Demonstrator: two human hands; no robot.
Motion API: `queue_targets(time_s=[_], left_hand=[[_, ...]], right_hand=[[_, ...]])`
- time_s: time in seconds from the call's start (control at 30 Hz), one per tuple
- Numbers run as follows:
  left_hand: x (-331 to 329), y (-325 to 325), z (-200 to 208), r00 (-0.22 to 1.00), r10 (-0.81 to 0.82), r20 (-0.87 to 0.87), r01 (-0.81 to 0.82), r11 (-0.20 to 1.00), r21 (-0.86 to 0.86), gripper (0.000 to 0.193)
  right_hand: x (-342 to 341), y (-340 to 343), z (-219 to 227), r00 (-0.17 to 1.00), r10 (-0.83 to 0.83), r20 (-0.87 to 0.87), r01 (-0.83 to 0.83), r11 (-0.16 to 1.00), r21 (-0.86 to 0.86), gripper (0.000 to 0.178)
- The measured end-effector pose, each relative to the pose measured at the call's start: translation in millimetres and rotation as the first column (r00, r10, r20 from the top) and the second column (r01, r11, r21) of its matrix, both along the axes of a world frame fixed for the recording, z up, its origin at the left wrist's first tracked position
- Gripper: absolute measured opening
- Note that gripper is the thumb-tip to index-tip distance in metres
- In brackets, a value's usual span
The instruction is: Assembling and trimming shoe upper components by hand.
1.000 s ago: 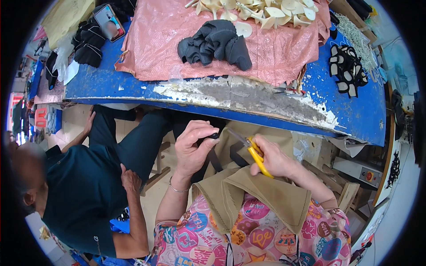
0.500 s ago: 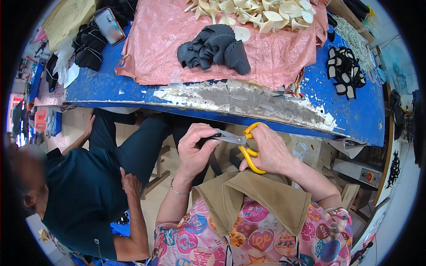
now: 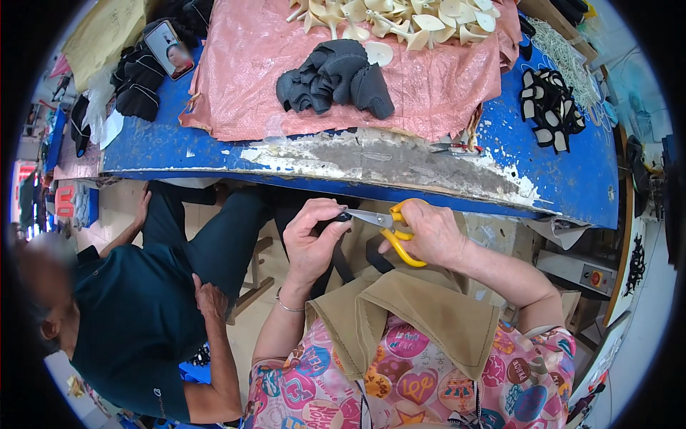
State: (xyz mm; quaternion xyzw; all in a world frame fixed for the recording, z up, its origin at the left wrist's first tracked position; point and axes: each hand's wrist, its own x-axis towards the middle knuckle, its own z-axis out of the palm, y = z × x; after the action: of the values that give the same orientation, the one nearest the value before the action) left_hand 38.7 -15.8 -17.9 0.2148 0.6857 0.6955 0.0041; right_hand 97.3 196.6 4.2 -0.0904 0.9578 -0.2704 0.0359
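Below table edge, right hand gripping yellow-handled scissors, blades at black strap pinched in left hand.

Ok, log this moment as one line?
left hand: pinching black strap | right hand: holding yellow scissors, blades at strap | below blue table
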Motion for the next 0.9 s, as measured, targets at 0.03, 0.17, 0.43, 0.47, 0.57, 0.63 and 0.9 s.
queue_targets(time_s=[0.03, 0.17, 0.43, 0.47, 0.57, 0.63, 0.9], left_hand=[[0, 1, 3, 0.999, -0.022, 0.031, 0.022, 1.0, -0.018, 0.022], [-1, 3, 8, 0.995, -0.051, 0.082, 0.056, 0.997, -0.05, 0.023], [-2, 4, -4, 0.96, -0.189, 0.207, 0.159, 0.975, 0.153, 0.011], [0, 6, -7, 0.927, -0.224, 0.301, 0.139, 0.95, 0.279, 0.013], [2, 11, -6, 0.833, -0.338, 0.437, 0.067, 0.848, 0.526, 0.017], [2, 17, 1, 0.733, -0.499, 0.462, -0.04, 0.647, 0.762, 0.021], [11, 40, 25, 0.804, -0.377, 0.46, -0.102, 0.675, 0.73, 0.021]], right_hand=[[1, 1, 2, 0.997, -0.052, 0.055, 0.056, 0.996, -0.067, 0.06], [8, 22, 10, 0.97, -0.234, -0.061, 0.228, 0.969, -0.095, 0.06], [31, 158, 39, 0.802, -0.528, -0.279, 0.594, 0.752, 0.285, 0.039], [32, 176, 37, 0.788, -0.515, -0.338, 0.612, 0.716, 0.336, 0.037], [17, 169, 42, 0.732, -0.501, -0.462, 0.628, 0.758, 0.174, 0.032], [9, 134, 35, 0.749, -0.625, -0.222, 0.563, 0.776, -0.284, 0.021], [-8, -49, -11, 0.953, 0.058, 0.296, 0.301, -0.14, -0.943, 0.039]])
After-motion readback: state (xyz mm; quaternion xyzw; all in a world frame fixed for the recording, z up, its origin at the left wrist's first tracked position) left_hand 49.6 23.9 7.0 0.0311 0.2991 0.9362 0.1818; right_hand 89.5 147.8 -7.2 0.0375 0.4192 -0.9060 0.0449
